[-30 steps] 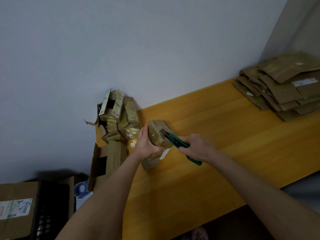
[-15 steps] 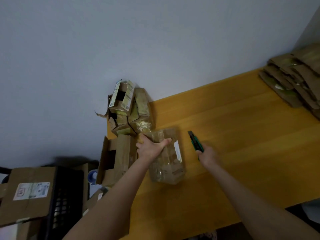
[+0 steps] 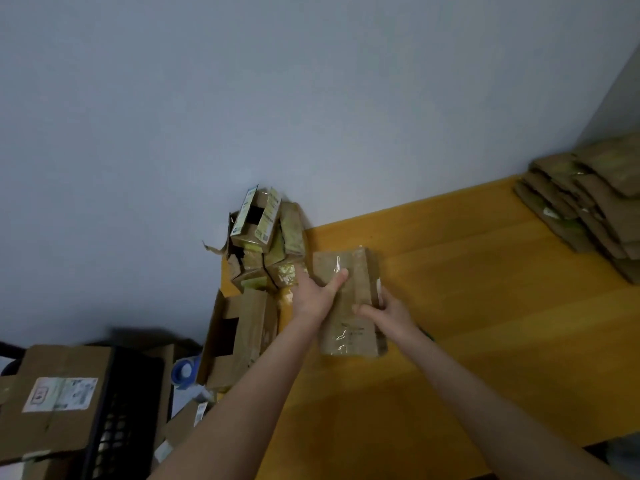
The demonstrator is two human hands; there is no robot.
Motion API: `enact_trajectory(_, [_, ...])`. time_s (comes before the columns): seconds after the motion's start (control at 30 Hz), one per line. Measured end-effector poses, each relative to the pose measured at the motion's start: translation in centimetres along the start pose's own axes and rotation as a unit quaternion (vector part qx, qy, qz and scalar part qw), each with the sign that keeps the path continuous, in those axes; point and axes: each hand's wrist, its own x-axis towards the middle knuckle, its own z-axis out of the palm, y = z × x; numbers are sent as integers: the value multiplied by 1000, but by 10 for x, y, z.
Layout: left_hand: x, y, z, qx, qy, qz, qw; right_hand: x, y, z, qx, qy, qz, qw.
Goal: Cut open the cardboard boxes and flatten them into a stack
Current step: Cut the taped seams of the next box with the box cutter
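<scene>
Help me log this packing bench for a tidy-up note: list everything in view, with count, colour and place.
flattened box: one, brown with clear tape, mid-table under both hands
small boxes: several, brown and green, piled at the table's far left corner by the wall
open box: one, brown, table's left edge
flat cardboard stack: one stack, brown, table's far right end
table: one, yellow wood
crate: one, black, lower left
labelled box: one, brown, by the crate
blue roll: one, between crate and open box
left hand: presses flat on the flattened box
right hand: holds its right edge
</scene>
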Motion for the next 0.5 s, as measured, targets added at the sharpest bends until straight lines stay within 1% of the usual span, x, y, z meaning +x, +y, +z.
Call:
enact_trajectory(0.07, [-3,6,-16,-46,-57,28,997,-3,-13,-8,72,-3,4,997])
enact_trajectory(0.13, [-8,12,-29,-70,-134,12,988,-9,-28,-17,104,-9,-8,994])
enact_trajectory(0.2, [-15,20,-36,-68,-168,7,983,-15,-42,-21,122,-9,-27,992])
enact_trajectory(0.27, [-23,31,-40,-61,-164,34,984,-20,-54,-24,126,-10,-40,991])
enact_trajectory(0.4, [-33,43,-42,-39,-124,94,987,-27,-65,-29,151,-26,-32,988])
enact_trajectory(0.5, [-36,44,-45,-64,-136,93,984,-30,-68,-37,158,-72,-16,985])
